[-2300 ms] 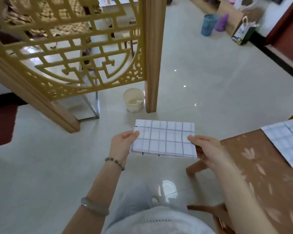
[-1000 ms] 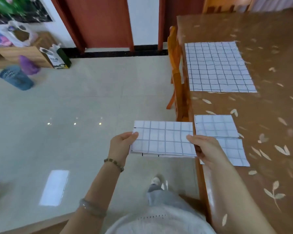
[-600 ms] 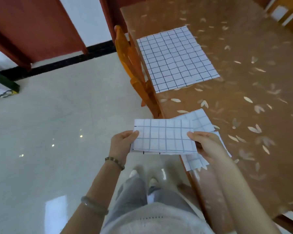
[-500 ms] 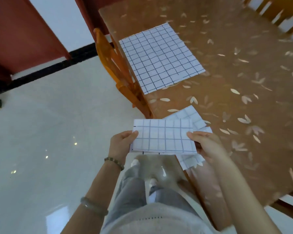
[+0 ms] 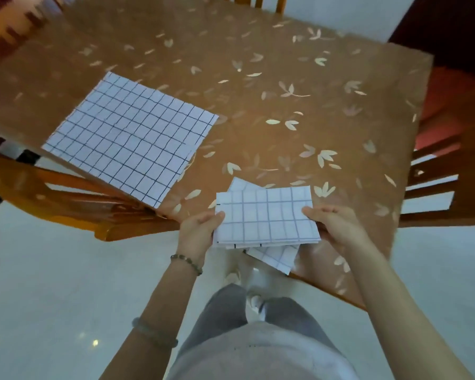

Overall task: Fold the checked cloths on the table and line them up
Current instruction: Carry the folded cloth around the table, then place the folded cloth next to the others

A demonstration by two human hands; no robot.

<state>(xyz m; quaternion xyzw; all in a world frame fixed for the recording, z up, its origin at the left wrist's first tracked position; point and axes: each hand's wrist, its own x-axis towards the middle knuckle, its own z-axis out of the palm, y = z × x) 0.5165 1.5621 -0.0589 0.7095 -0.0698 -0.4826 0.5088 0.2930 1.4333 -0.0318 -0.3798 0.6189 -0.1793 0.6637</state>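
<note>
I hold a folded white checked cloth [image 5: 266,215] flat in the air over the table's near edge. My left hand [image 5: 198,231] pinches its left end and my right hand [image 5: 337,226] pinches its right end. Beneath it, folded cloths [image 5: 276,257] lie on the brown table [image 5: 258,105], mostly hidden by the held one. An unfolded checked cloth [image 5: 129,138] lies spread flat at the table's left side, overhanging the edge a little.
A wooden chair [image 5: 74,198] stands tucked in at the table's left side, and another chair [image 5: 444,171] at the right. A third chair back [image 5: 255,2] shows at the far end. Pale tiled floor [image 5: 52,283] lies below me.
The view has swung from the floor and screen round to the table. I hold the folded cloth the same way, and it is now over the folded cloths at the table's edge.
</note>
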